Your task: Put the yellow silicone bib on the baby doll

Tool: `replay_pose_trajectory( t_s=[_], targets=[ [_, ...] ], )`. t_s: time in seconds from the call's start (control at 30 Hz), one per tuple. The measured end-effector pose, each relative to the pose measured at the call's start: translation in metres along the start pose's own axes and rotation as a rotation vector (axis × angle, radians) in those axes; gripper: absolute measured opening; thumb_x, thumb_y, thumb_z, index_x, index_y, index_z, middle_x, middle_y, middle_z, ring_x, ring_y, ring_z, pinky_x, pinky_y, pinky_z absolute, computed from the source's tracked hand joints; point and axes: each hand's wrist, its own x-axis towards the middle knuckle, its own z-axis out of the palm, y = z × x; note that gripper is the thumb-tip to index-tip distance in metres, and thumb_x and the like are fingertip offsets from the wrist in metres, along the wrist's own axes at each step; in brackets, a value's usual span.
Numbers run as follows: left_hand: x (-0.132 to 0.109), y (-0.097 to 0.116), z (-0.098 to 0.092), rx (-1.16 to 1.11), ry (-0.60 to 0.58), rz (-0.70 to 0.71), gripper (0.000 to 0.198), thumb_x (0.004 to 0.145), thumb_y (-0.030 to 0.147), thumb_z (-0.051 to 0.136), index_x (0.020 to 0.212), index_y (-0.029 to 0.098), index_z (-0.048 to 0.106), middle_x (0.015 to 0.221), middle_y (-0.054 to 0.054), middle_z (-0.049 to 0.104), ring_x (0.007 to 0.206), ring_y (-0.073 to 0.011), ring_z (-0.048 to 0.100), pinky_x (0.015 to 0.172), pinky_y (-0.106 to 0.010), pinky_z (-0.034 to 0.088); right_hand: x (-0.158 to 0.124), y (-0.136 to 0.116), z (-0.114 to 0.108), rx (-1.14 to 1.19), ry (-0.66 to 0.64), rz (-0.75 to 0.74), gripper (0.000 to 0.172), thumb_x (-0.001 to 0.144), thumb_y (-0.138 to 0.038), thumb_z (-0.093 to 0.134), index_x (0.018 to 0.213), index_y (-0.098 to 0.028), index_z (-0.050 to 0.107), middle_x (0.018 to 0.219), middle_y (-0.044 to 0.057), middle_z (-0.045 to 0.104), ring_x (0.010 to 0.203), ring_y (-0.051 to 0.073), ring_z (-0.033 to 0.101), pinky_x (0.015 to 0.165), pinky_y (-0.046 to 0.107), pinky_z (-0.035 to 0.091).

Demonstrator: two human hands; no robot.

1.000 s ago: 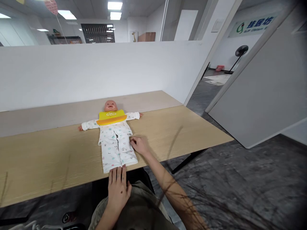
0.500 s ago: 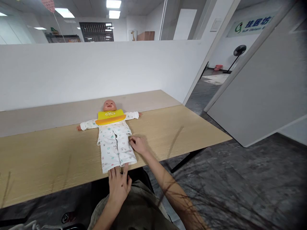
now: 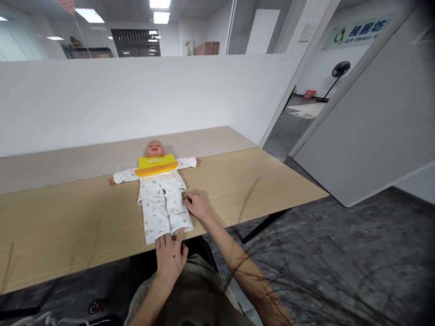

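A baby doll [image 3: 155, 148] lies on its back on the table, head away from me, arms stretched out sideways. It wears a yellow bib [image 3: 156, 161] with an orange lower pocket, a white printed top [image 3: 162, 179] and white printed trousers [image 3: 156, 215]. At the trouser hems near the table edge lies my left hand [image 3: 170, 256], palm down, its fingers spread and touching the cloth. My right hand [image 3: 197, 204] rests against the outer side of the right-hand trouser leg, fingers curled at the fabric's edge; the fingertips are partly hidden.
The wooden table [image 3: 238, 181] runs along a low white partition [image 3: 118, 99] with glass above. To the right stands a grey door panel [image 3: 367, 136], with a floor fan [image 3: 340, 69] beyond it. A can [image 3: 97, 306] is on the floor at lower left.
My left hand has shifted very slightly along the hems, its fingers still spread. My right hand stays beside the trouser leg, and the doll lies as before.
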Motion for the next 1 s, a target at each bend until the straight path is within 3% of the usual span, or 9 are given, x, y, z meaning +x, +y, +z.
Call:
replay_pose_trajectory(
  t_s=[0.17,0.27,0.4,0.5,0.67,0.9,1.0],
  targets=[
    [0.004,0.004,0.001,-0.014,0.006,-0.04,0.041,0.089,0.031,0.06,0.125,0.014,0.069,0.096,-0.015,0.06,0.093,-0.0318,0.055,0.084,-0.043,0.045,0.001,0.0,0.002,0.064,0.014,-0.016,0.022,0.092,-0.018,0.052,0.099,-0.019,0.072,0.096,0.005,0.077,0.086,0.018,0.068,0.075,0.025,0.044],
    [0.005,0.006,0.0,-0.025,0.028,-0.062,0.037,0.088,0.03,0.061,0.119,0.012,0.071,0.093,-0.014,0.062,0.092,-0.0311,0.057,0.083,-0.043,0.045,-0.012,-0.007,0.0,0.22,0.096,-0.079,0.024,0.094,-0.021,0.049,0.103,-0.017,0.07,0.092,0.005,0.073,0.079,0.016,0.064,0.075,0.026,0.047],
    [0.006,0.008,-0.003,-0.038,0.032,-0.072,0.035,0.086,0.026,0.062,0.116,0.01,0.07,0.093,-0.014,0.063,0.092,-0.0311,0.058,0.084,-0.044,0.045,-0.05,-0.015,-0.003,0.322,0.218,-0.44,0.036,0.094,-0.04,0.058,0.12,-0.016,0.066,0.102,0.01,0.067,0.089,0.019,0.064,0.08,0.031,0.053],
    [0.006,0.009,-0.003,-0.039,0.031,-0.071,0.036,0.085,0.026,0.063,0.115,0.008,0.07,0.095,-0.015,0.065,0.093,-0.0321,0.058,0.085,-0.044,0.045,-0.073,-0.015,-0.005,0.185,0.287,-0.654,0.039,0.087,-0.035,0.066,0.122,-0.018,0.064,0.111,0.013,0.064,0.101,0.023,0.062,0.086,0.037,0.055],
    [0.005,0.01,-0.001,-0.024,0.044,-0.074,0.037,0.086,0.025,0.063,0.117,0.007,0.069,0.099,-0.017,0.066,0.096,-0.0335,0.059,0.087,-0.046,0.044,-0.082,-0.01,-0.002,0.016,0.399,-0.69,0.024,0.09,-0.015,0.058,0.113,-0.018,0.064,0.103,0.011,0.066,0.091,0.021,0.061,0.078,0.034,0.055],
    [0.004,0.01,0.001,-0.038,0.046,-0.077,0.038,0.085,0.025,0.063,0.118,0.007,0.068,0.103,-0.018,0.067,0.099,-0.0334,0.059,0.089,-0.046,0.044,-0.084,-0.008,0.005,-0.097,0.414,-0.709,0.035,0.087,-0.012,0.057,0.122,-0.017,0.062,0.109,0.013,0.067,0.096,0.023,0.061,0.08,0.037,0.057],
    [0.003,0.011,0.001,-0.038,0.062,-0.073,0.036,0.086,0.023,0.062,0.118,0.007,0.068,0.104,-0.018,0.068,0.099,-0.0332,0.059,0.089,-0.046,0.044,-0.086,-0.007,0.006,-0.092,0.426,-0.724,0.03,0.091,-0.012,0.057,0.119,-0.018,0.065,0.109,0.012,0.067,0.094,0.022,0.061,0.079,0.035,0.057]
  ],
)
